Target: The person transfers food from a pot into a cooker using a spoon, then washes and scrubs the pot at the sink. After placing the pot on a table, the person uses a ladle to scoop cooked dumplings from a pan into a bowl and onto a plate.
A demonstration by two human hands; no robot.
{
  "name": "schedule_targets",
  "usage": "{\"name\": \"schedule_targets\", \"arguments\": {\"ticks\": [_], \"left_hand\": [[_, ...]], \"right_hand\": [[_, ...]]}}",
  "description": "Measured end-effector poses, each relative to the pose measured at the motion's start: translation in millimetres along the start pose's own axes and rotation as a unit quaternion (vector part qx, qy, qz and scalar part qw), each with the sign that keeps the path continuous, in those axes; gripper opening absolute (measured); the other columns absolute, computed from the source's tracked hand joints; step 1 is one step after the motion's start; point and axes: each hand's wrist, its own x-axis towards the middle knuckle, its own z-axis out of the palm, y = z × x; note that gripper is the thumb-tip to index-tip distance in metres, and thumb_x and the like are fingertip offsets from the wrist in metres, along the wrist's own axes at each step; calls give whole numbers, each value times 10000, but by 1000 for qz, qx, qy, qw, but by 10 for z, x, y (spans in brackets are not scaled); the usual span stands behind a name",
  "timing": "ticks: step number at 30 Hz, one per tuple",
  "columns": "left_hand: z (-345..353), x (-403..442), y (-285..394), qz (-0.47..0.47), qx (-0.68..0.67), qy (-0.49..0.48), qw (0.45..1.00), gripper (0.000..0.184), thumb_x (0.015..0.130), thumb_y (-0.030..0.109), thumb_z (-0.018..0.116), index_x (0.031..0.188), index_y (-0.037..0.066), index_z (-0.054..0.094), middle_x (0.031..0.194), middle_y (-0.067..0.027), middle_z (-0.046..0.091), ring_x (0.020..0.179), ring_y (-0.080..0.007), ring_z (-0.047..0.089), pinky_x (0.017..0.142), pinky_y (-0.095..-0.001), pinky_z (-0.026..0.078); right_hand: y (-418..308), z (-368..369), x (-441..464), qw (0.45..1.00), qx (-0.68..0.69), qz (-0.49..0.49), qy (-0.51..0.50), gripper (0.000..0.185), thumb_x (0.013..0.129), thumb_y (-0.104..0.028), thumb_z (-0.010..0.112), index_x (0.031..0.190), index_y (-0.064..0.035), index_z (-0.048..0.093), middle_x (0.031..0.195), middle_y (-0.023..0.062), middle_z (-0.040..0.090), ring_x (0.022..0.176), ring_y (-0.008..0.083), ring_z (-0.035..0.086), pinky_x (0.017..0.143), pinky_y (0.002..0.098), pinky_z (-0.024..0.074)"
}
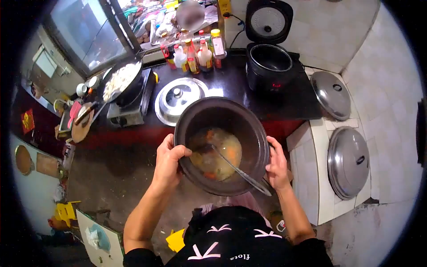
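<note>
A dark round pot is held up in front of my body, over the floor and near the counter's front edge. Pale soup with orange pieces lies in its bottom, and a metal ladle leans in it with its handle over the near right rim. My left hand grips the pot's left side, thumb on the rim. On the right side, my right hand is closed round the pot's edge. Beyond the pot, a shiny metal lid lies on the black counter.
An open rice cooker stands on the counter, with sauce bottles behind. At left, a wok of pale food sits on a gas stove. Two large lids rest on the tiled ledge at right.
</note>
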Motion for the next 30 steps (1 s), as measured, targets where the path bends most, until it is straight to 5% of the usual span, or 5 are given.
{"name": "schedule_targets", "arguments": {"ticks": [5,10,15,23,30], "left_hand": [[302,775,359,-10,21,1,1000,328,664,10,556,992,15,555,884,-46,585,790,-157,558,742,-276,485],[621,1435,695,-11,-9,24,1000,218,689,-19,582,892,36,525,758,-26,545,588,-120,516,484,-248,431],[619,2092,882,-7,65,-34,997,211,689,-1,581,892,40,540,745,-24,557,536,-116,510,421,-239,399],[864,2849,1308,25,120,-45,991,175,683,72,601,843,83,532,688,-12,523,494,-119,472,388,-236,347],[1315,3345,1562,11,126,-48,991,256,703,16,579,957,51,564,789,-33,577,645,-139,565,525,-250,463]], "right_hand": [[59,-402,522,977,-191,-38,-90,923,705,-379,734,1458,-67,303,1472,164,303,1363,308,313,1111,427,271],[-245,-349,1126,865,-487,-91,-82,725,736,-539,735,1340,-191,538,1475,199,293,1347,381,319,1098,473,279],[-293,-333,1651,850,-500,-154,-65,244,908,-184,628,1141,-144,686,1211,90,575,1141,303,510,978,389,421],[-284,-189,2071,901,-382,-183,100,233,910,-73,600,1132,-37,657,1197,149,592,1063,274,614,890,334,504],[-651,-523,2568,826,-469,-311,-11,205,932,-81,574,1095,22,644,1095,178,638,965,296,660,827,336,548]]}}
